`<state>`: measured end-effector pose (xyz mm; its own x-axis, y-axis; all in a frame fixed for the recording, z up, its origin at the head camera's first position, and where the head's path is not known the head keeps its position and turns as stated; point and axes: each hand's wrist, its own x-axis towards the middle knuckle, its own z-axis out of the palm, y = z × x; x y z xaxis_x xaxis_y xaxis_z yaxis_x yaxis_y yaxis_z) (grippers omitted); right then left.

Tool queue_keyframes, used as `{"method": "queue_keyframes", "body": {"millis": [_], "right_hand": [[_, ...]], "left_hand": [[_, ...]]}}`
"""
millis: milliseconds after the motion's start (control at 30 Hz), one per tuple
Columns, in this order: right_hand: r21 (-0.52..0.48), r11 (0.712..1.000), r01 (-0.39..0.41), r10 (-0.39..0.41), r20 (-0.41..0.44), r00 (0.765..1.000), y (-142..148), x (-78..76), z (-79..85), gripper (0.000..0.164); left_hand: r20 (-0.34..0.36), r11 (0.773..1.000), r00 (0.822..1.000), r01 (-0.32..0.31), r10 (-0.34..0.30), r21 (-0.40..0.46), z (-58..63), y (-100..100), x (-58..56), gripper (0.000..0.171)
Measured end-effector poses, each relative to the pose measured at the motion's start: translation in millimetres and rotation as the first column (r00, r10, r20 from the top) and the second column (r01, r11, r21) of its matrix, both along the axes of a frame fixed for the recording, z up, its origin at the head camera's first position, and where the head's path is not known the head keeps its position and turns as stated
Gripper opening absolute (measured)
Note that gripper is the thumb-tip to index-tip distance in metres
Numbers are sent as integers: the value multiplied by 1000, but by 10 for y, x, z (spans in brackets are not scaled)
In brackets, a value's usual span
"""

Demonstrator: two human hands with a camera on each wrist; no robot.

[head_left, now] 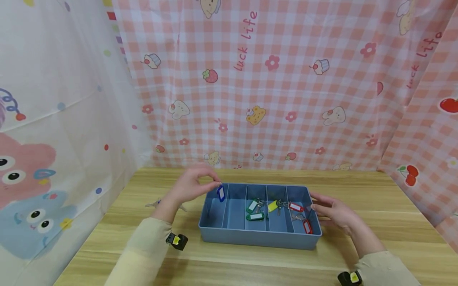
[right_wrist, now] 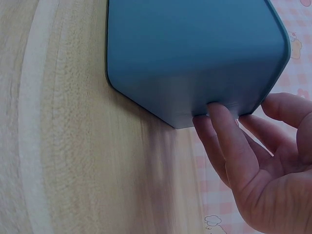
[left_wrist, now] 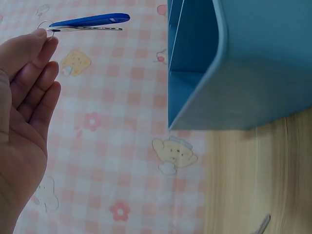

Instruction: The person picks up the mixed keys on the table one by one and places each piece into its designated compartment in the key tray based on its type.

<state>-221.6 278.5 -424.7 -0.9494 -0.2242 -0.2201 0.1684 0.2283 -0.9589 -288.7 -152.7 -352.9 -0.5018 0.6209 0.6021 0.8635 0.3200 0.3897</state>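
Note:
My left hand (head_left: 193, 184) pinches a key ring with a blue key tag (head_left: 221, 193) and a key (left_wrist: 97, 28) between thumb and forefinger. The tag hangs above the leftmost compartment of a blue divided box (head_left: 257, 237). My right hand (head_left: 334, 212) is at the box's right end, its fingertips (right_wrist: 218, 109) touching the outer wall and the thumb at the rim. Inside the box, green-tagged keys (head_left: 255, 216) lie in the middle compartment. A yellow-tagged key (head_left: 273, 205) is in the compartment to their right, and red-tagged keys (head_left: 307, 227) occupy the rightmost one.
More keys (head_left: 152, 204) lie on the wooden table (head_left: 214, 266) to the left, partly hidden by my left wrist. A pink checked cloth (head_left: 272, 91) hangs behind the table, and a white patterned cloth (head_left: 89, 131) hangs on the left.

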Motion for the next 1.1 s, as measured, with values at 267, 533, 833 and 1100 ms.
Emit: {"method": "queue_keyframes", "body": {"millis": [267, 533, 833, 1100], "right_hand": [[-13, 1000, 2, -2, 4, 1000, -1, 4, 4, 65], [-6, 1000, 1, -1, 4, 1000, -9, 2, 1, 65], [0, 1000, 14, -14, 12, 1000, -5, 7, 2, 67], [-7, 1000, 15, -15, 7, 1000, -3, 0, -9, 65]], "left_hand": [[47, 998, 999, 7, -4, -64, 20, 178, -24, 7], [42, 994, 998, 49, -45, -101, -24, 305, -85, 5], [97, 986, 995, 18, -2, -167, -44, 394, -119, 4], [155, 982, 987, -2, 32, -191, -59, 444, -151, 4]]}}
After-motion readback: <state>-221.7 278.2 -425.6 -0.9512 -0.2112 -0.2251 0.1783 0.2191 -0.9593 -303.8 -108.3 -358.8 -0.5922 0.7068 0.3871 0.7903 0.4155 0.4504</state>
